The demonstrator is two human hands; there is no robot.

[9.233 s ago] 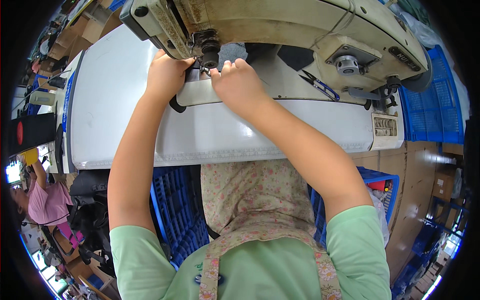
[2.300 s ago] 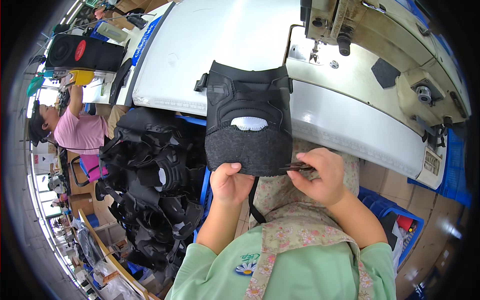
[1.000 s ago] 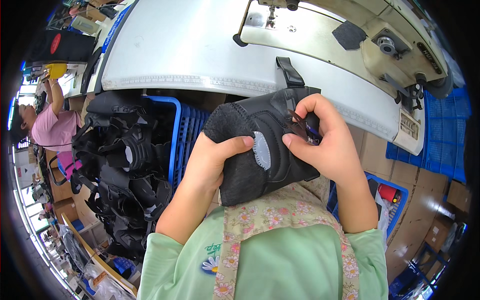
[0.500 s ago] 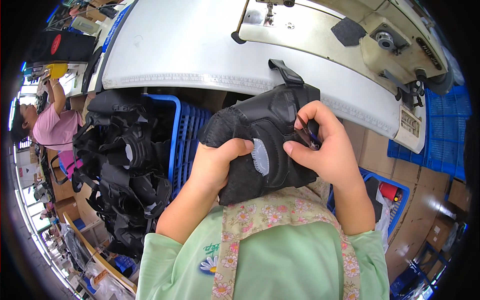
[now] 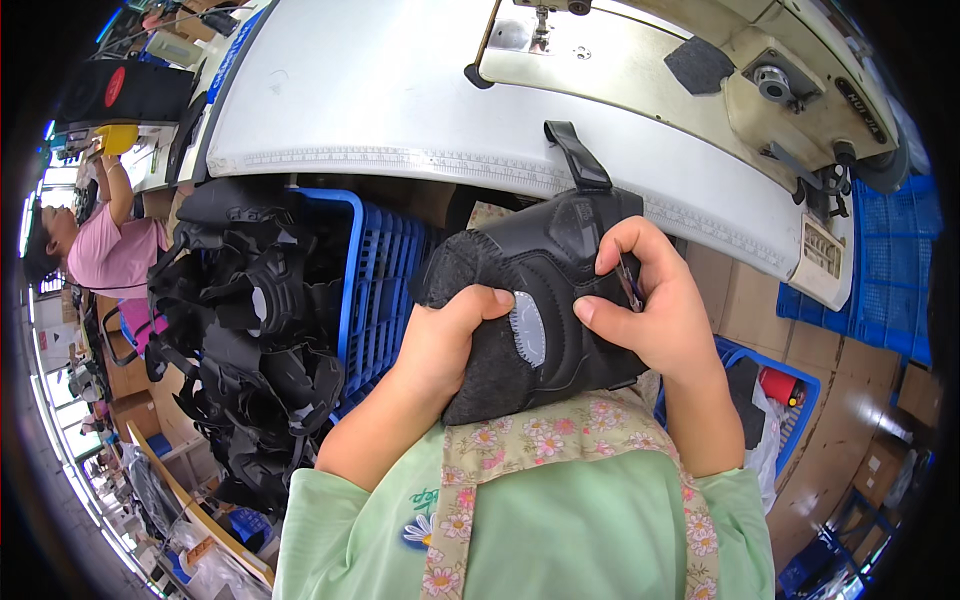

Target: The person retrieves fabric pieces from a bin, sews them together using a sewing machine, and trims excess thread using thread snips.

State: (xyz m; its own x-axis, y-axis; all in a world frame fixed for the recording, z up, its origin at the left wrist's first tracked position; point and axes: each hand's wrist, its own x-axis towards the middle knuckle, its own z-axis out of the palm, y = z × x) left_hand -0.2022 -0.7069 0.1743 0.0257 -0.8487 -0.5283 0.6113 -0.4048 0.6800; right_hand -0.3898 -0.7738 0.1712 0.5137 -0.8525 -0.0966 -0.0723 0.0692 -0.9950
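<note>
Gripped at its left edge by my left hand [image 5: 440,335] is a black padded knee pad [image 5: 570,240]. My left thumb presses beside the grey oval patch [image 5: 529,330] stitched onto the pad, and my other left fingers are hidden beneath it. My right hand [image 5: 655,300] is closed around small dark thread snips [image 5: 630,283], mostly covered by the fingers, close to the pad's right side. A black strap [image 5: 578,158] sticks up from the pad's far end and lies over the table's edge.
Ahead is a white sewing table [image 5: 400,90] with a ruler edge and a sewing machine [image 5: 640,60]. Left, black pads [image 5: 265,330] heap over a blue crate [image 5: 352,270]. At right, another blue crate [image 5: 800,425] holds a red spool [image 5: 778,386]. A person in pink [image 5: 115,245] works at far left.
The knee pad and my left hand have shifted slightly right and nearer to me. The snips have turned in my right hand, and less of them shows. The strap stands straighter.
</note>
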